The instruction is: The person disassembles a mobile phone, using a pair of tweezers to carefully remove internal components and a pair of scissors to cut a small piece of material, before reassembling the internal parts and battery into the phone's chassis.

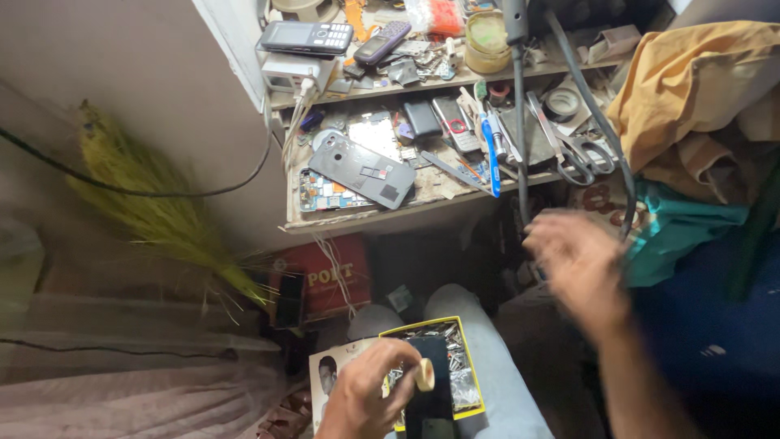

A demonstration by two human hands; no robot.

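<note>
Left hand (361,394) with fingers pinching a small tape roll (424,374) over a yellow-rimmed parts box (467,382) on the lap, right hand (577,264) blurred, fingers spread wide, below cluttered shelf (366,218).

Bare forearms (light grey trousers)

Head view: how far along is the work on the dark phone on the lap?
Done: nothing can be confirmed. In hand: the left hand pinches a small tape roll over the dark phone, which lies on a yellow-edged box of small metal parts; the right hand is blurred, empty in mid-air. Left: no tape visibly applied yet.
</note>
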